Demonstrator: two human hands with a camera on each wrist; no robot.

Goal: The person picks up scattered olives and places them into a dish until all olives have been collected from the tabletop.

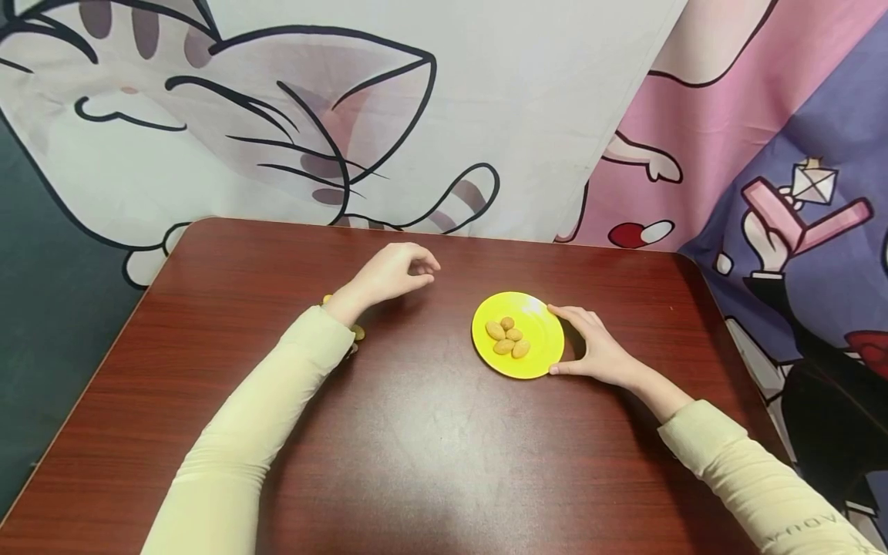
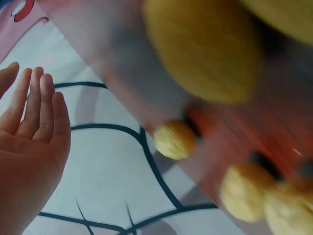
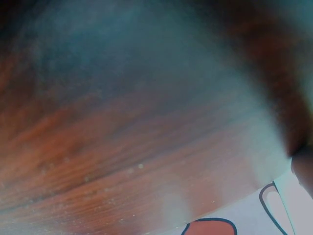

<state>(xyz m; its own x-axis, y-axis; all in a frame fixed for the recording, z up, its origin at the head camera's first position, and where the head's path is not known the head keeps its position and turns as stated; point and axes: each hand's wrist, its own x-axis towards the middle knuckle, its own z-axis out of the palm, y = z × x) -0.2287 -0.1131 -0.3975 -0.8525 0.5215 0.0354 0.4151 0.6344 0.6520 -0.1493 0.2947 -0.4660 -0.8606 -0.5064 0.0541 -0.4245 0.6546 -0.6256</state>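
Note:
On a yellow plate (image 1: 543, 316) lie several small tan-yellow oval pieces (image 1: 504, 347). My right hand (image 1: 598, 351) grips the plate's right edge, thumb at the lower rim and fingers at the upper rim. Left of the plate, my left hand (image 1: 397, 271) is held over the table, fingers loosely bent and nothing in them. More yellow pieces (image 1: 358, 332) show beside and partly behind my left wrist. In the left wrist view, similar yellow pieces (image 2: 205, 49) loom near the camera, some with wrinkled surfaces, and the left palm (image 2: 34, 156) faces it with fingers extended.
The dark red-brown wooden table (image 1: 416, 447) has rounded far corners and shows wood grain in the blurred right wrist view. Right behind it hangs a white cloth (image 1: 541, 116) printed with a cartoon cat, with pink and purple printed cloth to the right.

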